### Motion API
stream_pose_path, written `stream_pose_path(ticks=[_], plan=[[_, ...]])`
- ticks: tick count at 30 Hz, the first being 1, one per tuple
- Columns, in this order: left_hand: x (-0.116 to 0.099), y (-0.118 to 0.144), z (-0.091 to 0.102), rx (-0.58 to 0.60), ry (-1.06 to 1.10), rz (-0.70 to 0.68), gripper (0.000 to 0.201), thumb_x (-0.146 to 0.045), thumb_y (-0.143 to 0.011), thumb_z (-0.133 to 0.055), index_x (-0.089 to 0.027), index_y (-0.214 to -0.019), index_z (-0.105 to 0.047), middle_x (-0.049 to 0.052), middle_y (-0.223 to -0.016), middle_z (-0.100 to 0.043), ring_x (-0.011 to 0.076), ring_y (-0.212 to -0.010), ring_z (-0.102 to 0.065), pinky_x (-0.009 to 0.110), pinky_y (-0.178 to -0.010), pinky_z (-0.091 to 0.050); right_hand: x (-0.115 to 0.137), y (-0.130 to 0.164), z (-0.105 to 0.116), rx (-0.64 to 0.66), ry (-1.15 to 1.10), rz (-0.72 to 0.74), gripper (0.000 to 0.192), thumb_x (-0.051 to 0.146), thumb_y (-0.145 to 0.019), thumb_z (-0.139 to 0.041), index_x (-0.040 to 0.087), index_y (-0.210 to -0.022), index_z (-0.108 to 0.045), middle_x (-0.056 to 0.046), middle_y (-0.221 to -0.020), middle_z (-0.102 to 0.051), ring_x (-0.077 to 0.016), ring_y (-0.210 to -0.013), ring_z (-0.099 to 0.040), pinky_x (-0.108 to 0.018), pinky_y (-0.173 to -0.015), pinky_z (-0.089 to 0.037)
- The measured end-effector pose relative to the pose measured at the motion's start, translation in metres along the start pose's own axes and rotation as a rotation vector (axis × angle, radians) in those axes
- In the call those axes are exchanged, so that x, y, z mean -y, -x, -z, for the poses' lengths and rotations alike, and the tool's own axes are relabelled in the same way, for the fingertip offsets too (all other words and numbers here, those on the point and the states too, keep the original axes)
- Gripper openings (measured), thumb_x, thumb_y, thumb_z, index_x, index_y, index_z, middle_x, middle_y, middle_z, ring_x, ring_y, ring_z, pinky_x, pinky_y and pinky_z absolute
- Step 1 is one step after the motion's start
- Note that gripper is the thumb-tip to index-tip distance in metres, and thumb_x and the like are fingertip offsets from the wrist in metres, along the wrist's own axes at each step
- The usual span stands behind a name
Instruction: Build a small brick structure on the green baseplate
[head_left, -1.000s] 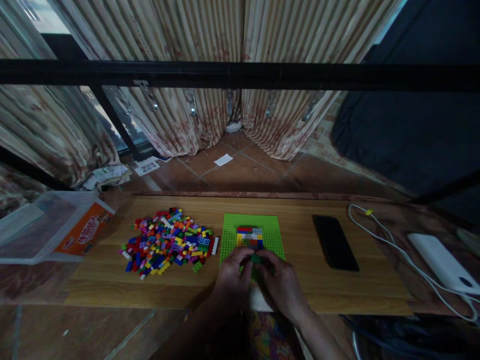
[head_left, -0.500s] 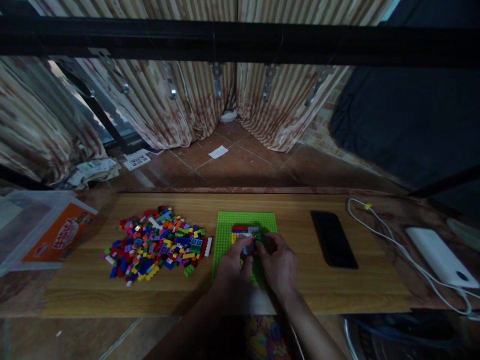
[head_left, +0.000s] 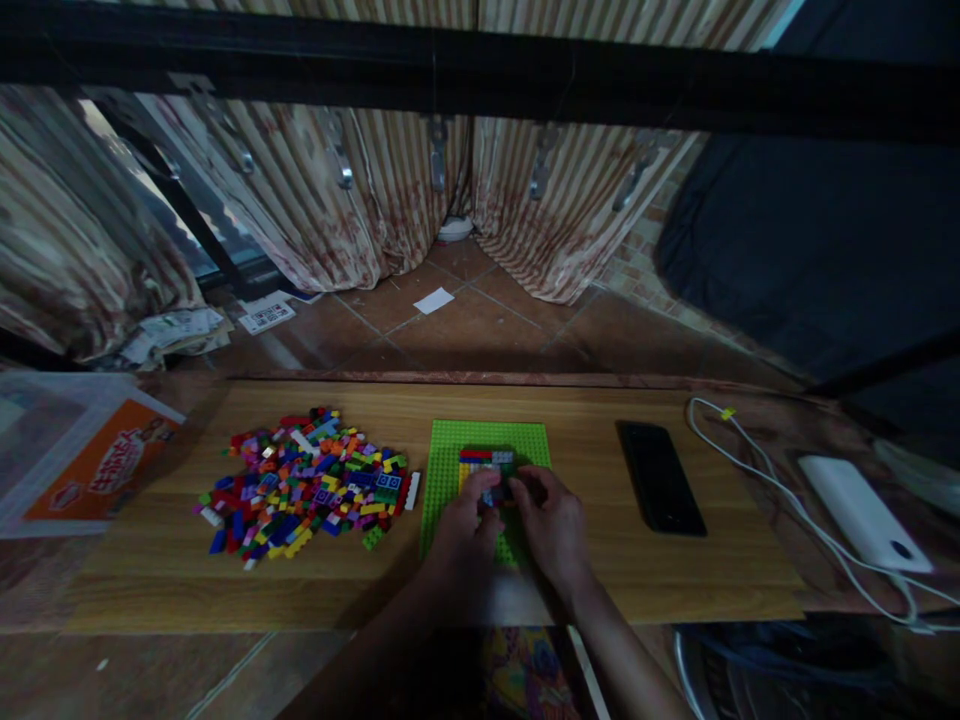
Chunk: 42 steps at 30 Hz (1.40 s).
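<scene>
Head view: left hand (head_left: pixel 466 522) and right hand (head_left: pixel 551 522) meeting over green baseplate (head_left: pixel 450 450), fingertips pinched onto small brick stack (head_left: pixel 487 468), exact grip hard to tell. Stack's long axis running left-right, just beyond the fingertips. Loose brick pile (head_left: pixel 307 480) left of the hands, phone (head_left: pixel 660 478) off right.

A wooden table (head_left: pixel 600 575) held a pile of bricks (head_left: pixel 304 480), a green plate (head_left: pixel 442 470), a black phone (head_left: pixel 660 477) and a white cable (head_left: pixel 780 490).
</scene>
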<state>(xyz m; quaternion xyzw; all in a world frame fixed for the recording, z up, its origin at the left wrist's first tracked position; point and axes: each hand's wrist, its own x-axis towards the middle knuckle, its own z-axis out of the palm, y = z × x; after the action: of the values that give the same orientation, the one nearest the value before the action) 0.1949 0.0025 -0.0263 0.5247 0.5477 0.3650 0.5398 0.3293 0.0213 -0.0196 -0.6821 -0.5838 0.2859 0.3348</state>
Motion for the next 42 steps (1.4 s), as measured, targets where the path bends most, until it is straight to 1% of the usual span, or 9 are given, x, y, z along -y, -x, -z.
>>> stream_pose_path(ticks=[4, 6, 14, 17, 23, 29, 34, 39, 42], plan=[[-0.003, 0.004, -0.004, -0.018, -0.041, -0.014, 0.048, -0.013, -0.079, -0.047, -0.019, -0.126, -0.051, 0.008, -0.128, -0.059, 0.0203, -0.104, -0.06, 0.034, -0.093, -0.047, 0.0, -0.004, -0.002, -0.008, 0.02, -0.018, 0.032, 0.042, -0.082, -0.053, 0.016, -0.096, -0.069, -0.009, -0.09, -0.072, -0.023, -0.077, -0.065, -0.034, -0.071, -0.048], [-0.006, 0.005, -0.005, -0.014, -0.055, -0.022, 0.048, -0.012, -0.08, -0.046, -0.019, -0.127, -0.051, 0.008, -0.129, -0.058, 0.0209, -0.108, -0.059, 0.035, -0.097, -0.044, 0.0, -0.007, -0.002, -0.005, 0.009, -0.043, 0.031, 0.041, -0.081, -0.054, 0.017, -0.093, -0.069, -0.008, -0.089, -0.072, -0.0229, -0.077, -0.065, -0.033, -0.071, -0.048], [-0.011, 0.006, -0.002, 0.002, -0.083, 0.008, 0.045, -0.013, -0.083, -0.045, -0.02, -0.127, -0.05, 0.007, -0.118, -0.064, 0.0195, -0.099, -0.062, 0.034, -0.091, -0.046, 0.006, -0.019, 0.0, 0.057, 0.019, -0.145, 0.021, 0.038, -0.075, -0.061, 0.019, -0.077, -0.071, -0.006, -0.073, -0.073, -0.021, -0.067, -0.067, -0.03, -0.063, -0.048], [-0.009, 0.006, -0.002, -0.008, -0.084, 0.009, 0.046, -0.013, -0.083, -0.045, -0.02, -0.128, -0.05, 0.006, -0.113, -0.065, 0.0182, -0.094, -0.062, 0.033, -0.089, -0.047, 0.007, -0.023, 0.001, 0.074, 0.035, -0.143, 0.02, 0.037, -0.074, -0.063, 0.019, -0.073, -0.071, -0.005, -0.07, -0.073, -0.0203, -0.064, -0.067, -0.03, -0.061, -0.047], [-0.008, 0.009, -0.002, -0.02, -0.087, -0.015, 0.048, -0.013, -0.082, -0.046, -0.023, -0.129, -0.05, 0.004, -0.114, -0.065, 0.017, -0.092, -0.062, 0.031, -0.085, -0.047, 0.002, -0.029, 0.003, 0.098, 0.054, -0.132, 0.024, 0.042, -0.072, -0.063, 0.02, -0.066, -0.071, -0.003, -0.063, -0.071, -0.0189, -0.059, -0.065, -0.028, -0.055, -0.044], [-0.004, 0.013, -0.002, -0.004, -0.081, 0.008, 0.048, -0.014, -0.082, -0.048, -0.021, -0.129, -0.049, 0.001, -0.083, -0.066, 0.0157, -0.073, -0.061, 0.027, -0.07, -0.046, -0.007, -0.037, 0.001, 0.169, 0.123, -0.175, 0.027, 0.044, -0.071, -0.065, 0.019, -0.062, -0.069, -0.004, -0.061, -0.07, -0.0179, -0.056, -0.063, -0.027, -0.051, -0.042], [-0.003, 0.014, -0.003, -0.003, -0.082, -0.002, 0.043, -0.016, -0.082, -0.049, -0.018, -0.125, -0.051, 0.0, -0.077, -0.064, 0.0155, -0.069, -0.06, 0.026, -0.066, -0.045, -0.008, -0.046, 0.0, 0.232, 0.115, -0.175, 0.023, 0.04, -0.069, -0.067, 0.02, -0.058, -0.068, -0.001, -0.053, -0.067, -0.0145, -0.048, -0.059, -0.023, -0.045, -0.038], [-0.007, 0.023, 0.001, -0.084, -0.146, 0.001, 0.042, -0.018, -0.082, -0.049, -0.017, -0.124, -0.052, 0.0, -0.075, -0.064, 0.0157, -0.066, -0.061, 0.027, -0.065, -0.047, -0.002, -0.05, 0.004, 0.245, 0.131, -0.114, 0.025, 0.039, -0.069, -0.068, 0.02, -0.052, -0.066, 0.0, -0.047, -0.064, -0.0135, -0.044, -0.057, -0.023, -0.044, -0.037], [-0.005, 0.036, 0.011, -0.189, -0.259, -0.047, 0.042, -0.017, -0.083, -0.048, -0.018, -0.124, -0.053, 0.004, -0.087, -0.068, 0.0177, -0.075, -0.064, 0.031, -0.072, -0.05, -0.001, -0.042, 0.011, 0.2, 0.146, -0.056, 0.03, 0.046, -0.074, -0.064, 0.019, -0.061, -0.069, -0.003, -0.058, -0.069, -0.0172, -0.055, -0.063, -0.026, -0.052, -0.043]])
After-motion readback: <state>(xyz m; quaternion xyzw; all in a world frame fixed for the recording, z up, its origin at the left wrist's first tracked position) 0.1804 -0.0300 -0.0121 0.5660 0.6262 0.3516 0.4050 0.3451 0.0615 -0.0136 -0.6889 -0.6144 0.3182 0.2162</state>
